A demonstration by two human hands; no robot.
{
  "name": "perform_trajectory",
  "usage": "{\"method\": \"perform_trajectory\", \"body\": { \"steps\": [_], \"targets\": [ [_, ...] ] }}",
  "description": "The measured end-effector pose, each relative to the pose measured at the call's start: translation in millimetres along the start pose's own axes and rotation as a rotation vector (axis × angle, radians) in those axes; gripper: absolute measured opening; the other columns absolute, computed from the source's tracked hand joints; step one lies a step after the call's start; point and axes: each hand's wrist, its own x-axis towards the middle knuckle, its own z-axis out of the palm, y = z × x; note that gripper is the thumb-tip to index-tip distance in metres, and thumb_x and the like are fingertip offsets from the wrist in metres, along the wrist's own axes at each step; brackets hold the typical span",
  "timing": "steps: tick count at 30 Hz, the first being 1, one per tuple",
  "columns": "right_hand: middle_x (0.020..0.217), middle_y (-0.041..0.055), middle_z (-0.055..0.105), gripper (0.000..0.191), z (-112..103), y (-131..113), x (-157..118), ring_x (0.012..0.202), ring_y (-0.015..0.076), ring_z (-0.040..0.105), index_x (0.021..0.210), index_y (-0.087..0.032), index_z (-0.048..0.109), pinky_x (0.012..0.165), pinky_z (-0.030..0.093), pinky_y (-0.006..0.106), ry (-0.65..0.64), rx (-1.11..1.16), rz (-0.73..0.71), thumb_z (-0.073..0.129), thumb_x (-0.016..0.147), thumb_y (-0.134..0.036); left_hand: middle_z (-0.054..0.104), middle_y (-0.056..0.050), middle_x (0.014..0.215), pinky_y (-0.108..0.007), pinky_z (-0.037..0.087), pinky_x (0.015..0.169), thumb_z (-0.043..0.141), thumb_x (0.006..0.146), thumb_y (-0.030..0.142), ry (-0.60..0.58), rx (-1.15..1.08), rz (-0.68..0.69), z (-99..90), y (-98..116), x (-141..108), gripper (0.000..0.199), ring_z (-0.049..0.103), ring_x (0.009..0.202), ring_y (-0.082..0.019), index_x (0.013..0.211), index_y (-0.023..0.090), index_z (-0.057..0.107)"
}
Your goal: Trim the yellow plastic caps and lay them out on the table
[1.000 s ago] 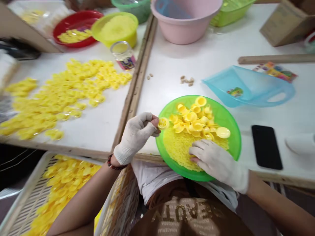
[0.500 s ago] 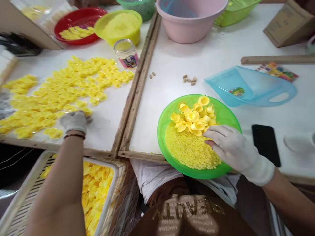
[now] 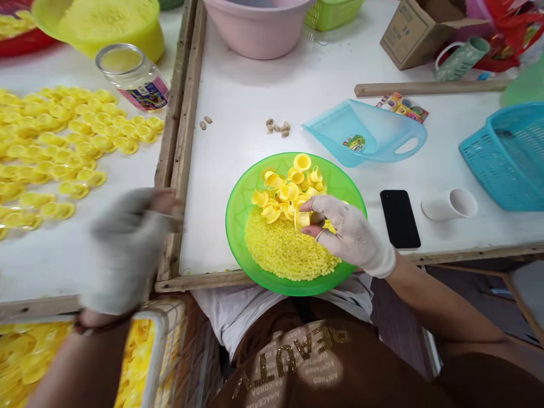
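Note:
My right hand (image 3: 351,232), in a white glove with bare fingertips, pinches a small yellow plastic cup with a flared rim (image 3: 302,219) over the green plate (image 3: 236,218). Several similar yellow cups (image 3: 289,192) are heaped at the plate's far side. Yellow pellets (image 3: 293,255) cover its near part. My left hand (image 3: 127,243), also gloved, is smeared by motion beside the wooden divider (image 3: 181,141). Whether it holds anything cannot be made out. To its left, many yellow caps (image 3: 51,141) are spread over the white tabletop.
A blue scoop (image 3: 374,136), a phone (image 3: 400,218) and a white paper cup (image 3: 448,205) lie right of the plate. Behind stand a pink basin (image 3: 263,31) and a clear jar (image 3: 136,79). A crate (image 3: 159,340) of yellow pieces is below left.
My left hand has left the spread yellow caps and moved right to the divider. My right hand has lifted a yellow cup from the heap. The view has swung right.

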Motion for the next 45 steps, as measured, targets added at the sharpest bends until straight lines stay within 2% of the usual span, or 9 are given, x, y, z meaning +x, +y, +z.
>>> {"method": "perform_trajectory", "body": {
  "steps": [2, 6, 13, 17, 23, 28, 35, 41, 45],
  "targets": [
    [0.111, 0.0073, 0.07, 0.027, 12, -10, 6, 0.095, 0.0198, 0.071, 0.123, -0.022, 0.052, 0.086, 0.059, 0.036, 0.041, 0.05, -0.03, 0.064, 0.099, -0.023, 0.077, -0.002, 0.103, -0.027, 0.059, 0.071, 0.075, 0.087, 0.042, -0.128, -0.052, 0.065, 37.7, 16, -8, 0.041, 0.072, 0.081, -0.015, 0.119, 0.018, 0.067],
    [0.117, 0.0111, 0.069, 0.033, 25, -21, 7, 0.107, 0.0235, 0.07, 0.13, -0.02, 0.048, 0.091, 0.058, 0.04, 0.022, 0.044, -0.125, 0.062, 0.1, -0.023, 0.074, -0.005, 0.096, -0.03, 0.057, 0.074, 0.071, 0.09, 0.036, -0.362, -0.045, 0.141, 85.4, 27, -11, 0.027, 0.069, 0.084, -0.018, 0.109, 0.017, 0.067],
    [0.089, 0.0093, 0.069, 0.013, 29, -9, -25, 0.08, 0.0276, 0.063, 0.089, -0.021, 0.064, 0.072, 0.05, 0.044, -0.504, -0.388, -0.148, 0.065, 0.097, -0.031, 0.067, -0.001, 0.077, -0.024, 0.051, 0.058, 0.066, 0.094, 0.042, -0.33, -0.051, 0.001, 76.7, 18, -11, 0.026, 0.064, 0.064, -0.014, 0.099, 0.017, 0.068],
    [0.076, 0.0071, 0.067, 0.029, 37, -1, -21, 0.066, 0.0213, 0.057, 0.077, -0.021, 0.062, 0.062, 0.042, 0.038, -0.594, -0.292, -0.102, 0.055, 0.102, -0.032, 0.064, -0.001, 0.074, -0.023, 0.051, 0.057, 0.059, 0.098, 0.04, -0.362, -0.113, -0.025, 78.7, 21, -11, 0.029, 0.066, 0.064, -0.014, 0.081, 0.017, 0.066],
    [0.057, -0.0068, 0.037, 0.055, 24, 1, 13, 0.047, 0.0085, 0.034, 0.065, -0.023, 0.041, 0.046, 0.028, 0.027, -0.157, 0.673, 0.463, 0.052, 0.1, -0.064, 0.07, -0.004, 0.076, -0.026, 0.057, 0.062, 0.057, 0.097, 0.039, -0.439, -0.139, -0.054, 89.9, 22, -5, 0.027, 0.071, 0.069, -0.018, 0.085, 0.017, 0.068],
    [0.056, -0.0081, 0.036, 0.058, 27, -16, 37, 0.041, 0.0061, 0.032, 0.067, -0.023, 0.045, 0.04, 0.025, 0.024, 0.188, 1.214, 0.539, 0.057, 0.093, -0.073, 0.068, -0.002, 0.077, -0.026, 0.061, 0.064, 0.061, 0.089, 0.035, -0.588, -0.3, -0.164, 110.0, 31, -5, 0.019, 0.069, 0.066, -0.016, 0.087, 0.016, 0.065],
    [0.059, -0.0057, 0.042, 0.056, 35, -19, 40, 0.047, 0.0085, 0.045, 0.067, -0.023, 0.05, 0.045, 0.036, 0.025, 0.268, 1.284, 0.464, 0.062, 0.09, -0.073, 0.062, -0.001, 0.078, -0.031, 0.065, 0.073, 0.06, 0.088, 0.033, -0.615, -0.368, -0.193, 118.5, 34, -6, 0.019, 0.064, 0.072, -0.015, 0.086, 0.014, 0.064],
    [0.058, -0.0078, 0.035, 0.056, 26, -14, 37, 0.043, 0.007, 0.033, 0.068, -0.023, 0.045, 0.042, 0.028, 0.024, 0.299, 1.287, 0.501, 0.058, 0.093, -0.072, 0.065, -0.002, 0.078, -0.034, 0.066, 0.076, 0.068, 0.089, 0.04, -0.59, -0.392, -0.234, 115.9, 32, -6, 0.026, 0.067, 0.073, -0.016, 0.086, 0.014, 0.065],
    [0.059, -0.0079, 0.037, 0.051, 16, -6, 19, 0.045, 0.0077, 0.034, 0.072, -0.023, 0.045, 0.045, 0.028, 0.025, 0.254, 1.06, 0.456, 0.05, 0.101, -0.064, 0.069, -0.002, 0.081, -0.033, 0.066, 0.078, 0.073, 0.088, 0.04, -0.501, -0.431, -0.239, 110.5, 28, -7, 0.027, 0.072, 0.074, -0.017, 0.094, 0.014, 0.067]
  ]
}}
